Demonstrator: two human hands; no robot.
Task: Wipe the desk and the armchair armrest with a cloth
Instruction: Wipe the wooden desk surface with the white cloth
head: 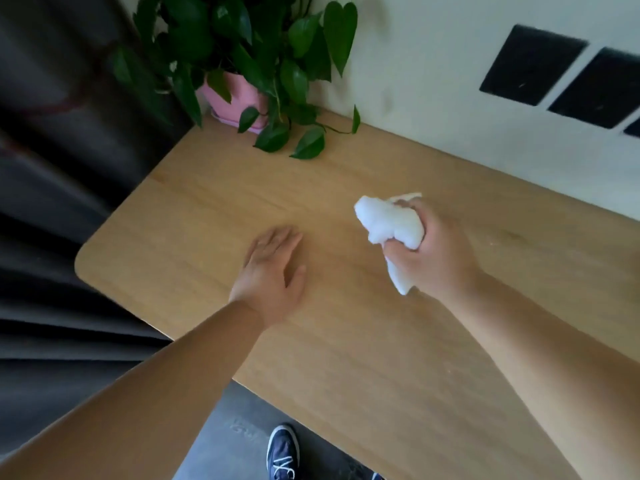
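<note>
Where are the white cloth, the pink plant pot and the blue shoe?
white cloth point(388, 220): head view, bunched middle.
pink plant pot point(231, 98): head view, front wall.
blue shoe point(282, 452): head view, laced top.

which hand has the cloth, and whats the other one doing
The right hand grips the bunched white cloth above the desk. The left hand holds nothing, its fingers spread open, palm down over the wood.

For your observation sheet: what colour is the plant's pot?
Pink, on a matching pink saucer; the pot shows best in the head view.
</note>
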